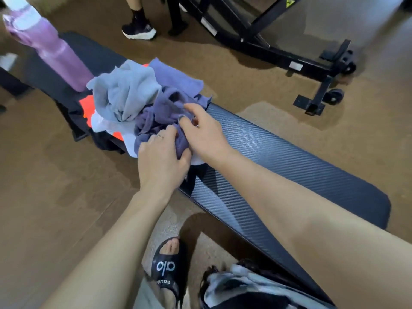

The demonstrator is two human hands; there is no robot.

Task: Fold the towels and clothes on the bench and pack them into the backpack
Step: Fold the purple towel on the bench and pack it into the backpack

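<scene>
A crumpled pile lies on the black ribbed bench (278, 152): a light blue-grey towel (124, 92) on top, a purple towel (165, 108) beside and under it, with white, orange and black clothes (89, 105) beneath. My left hand (162, 159) grips a bunch of the purple towel at the pile's near edge. My right hand (200, 130) pinches the same purple cloth just to the right, its fingers curled into the folds. An open backpack (240, 288) with pale cloth in its mouth sits at the bottom, by my sandalled foot (167, 270).
A pink-purple water bottle (55, 52) stands on the bench's far end, left of the pile. Another person's black shoe (139, 30) is on the brown floor beyond. A black metal gym frame with wheels (289, 52) stands at the upper right.
</scene>
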